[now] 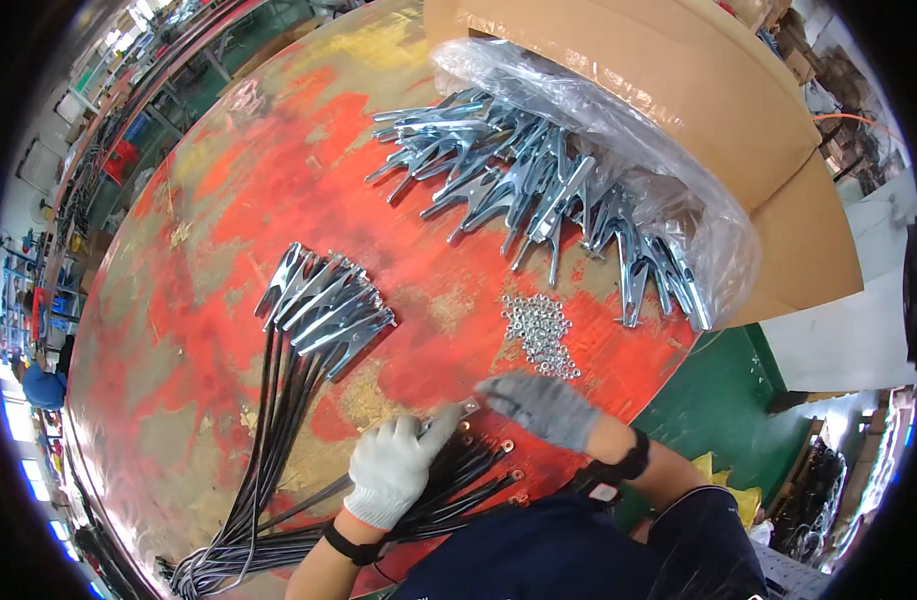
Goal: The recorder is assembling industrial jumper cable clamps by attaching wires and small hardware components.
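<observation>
My left hand (391, 470), in a white knit glove, is closed around a black cable (324, 494) that runs off to the lower left. A small metal end piece (471, 405) shows at its fingertips. Close by on the right, my right hand (547, 408) in a grey glove has its fingers pressed together at that metal piece; what they pinch is hidden. Beneath the hands lie several black cables with copper ring lugs (508, 446). A loose pile of hex nuts (541, 335) sits just beyond my right hand.
Left of centre, metal spring clamps (324, 305) with cables attached lie in a row. Many loose clamps (519, 175) spread from a clear plastic bag (619, 110) by a cardboard box (669, 75) at the back. The round table (179, 350) has worn red paint.
</observation>
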{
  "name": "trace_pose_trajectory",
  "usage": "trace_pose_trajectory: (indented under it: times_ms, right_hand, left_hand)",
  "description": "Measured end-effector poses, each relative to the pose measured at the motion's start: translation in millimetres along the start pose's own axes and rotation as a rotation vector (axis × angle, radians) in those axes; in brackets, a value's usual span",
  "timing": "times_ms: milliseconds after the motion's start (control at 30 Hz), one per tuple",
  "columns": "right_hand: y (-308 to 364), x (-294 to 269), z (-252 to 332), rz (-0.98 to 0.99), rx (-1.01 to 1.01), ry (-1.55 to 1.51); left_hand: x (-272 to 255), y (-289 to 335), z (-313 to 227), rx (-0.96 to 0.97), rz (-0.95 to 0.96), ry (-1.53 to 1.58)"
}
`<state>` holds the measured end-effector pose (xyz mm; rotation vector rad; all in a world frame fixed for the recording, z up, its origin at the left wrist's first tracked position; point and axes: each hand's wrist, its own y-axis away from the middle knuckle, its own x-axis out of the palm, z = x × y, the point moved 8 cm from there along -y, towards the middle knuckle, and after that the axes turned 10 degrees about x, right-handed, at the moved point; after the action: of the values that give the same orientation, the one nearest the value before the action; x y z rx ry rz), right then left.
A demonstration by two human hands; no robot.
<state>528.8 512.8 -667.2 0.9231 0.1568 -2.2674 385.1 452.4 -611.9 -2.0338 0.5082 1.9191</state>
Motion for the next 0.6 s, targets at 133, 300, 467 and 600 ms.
trace_pose_trajectory:
  times_ms: [133, 300, 467, 600]
  right_hand:
    - [16.0, -48.3, -26.8, -0.204, -0.019, 0.292]
    - [17.2, -50.9, -41.1, -0.148, 0.07, 0.445]
    - [11.9, -53.2, -39.3, -0.136, 0.063, 0.482]
    - [0.0, -48.2, -25.1, 0.017, 0.021, 0.641]
  left_hand:
    - [-2.7, -2.4, -1.5, 0.046, -0.033, -0.025]
    - [-1.2, -3.1, 0.4, 0.015, 0.018, 0.012]
    - [-1.1, -1.9, 1.0, 0.008, 0.003, 0.014]
    - [-1.2, 2.4, 2.6, -0.017, 0.037, 0.027]
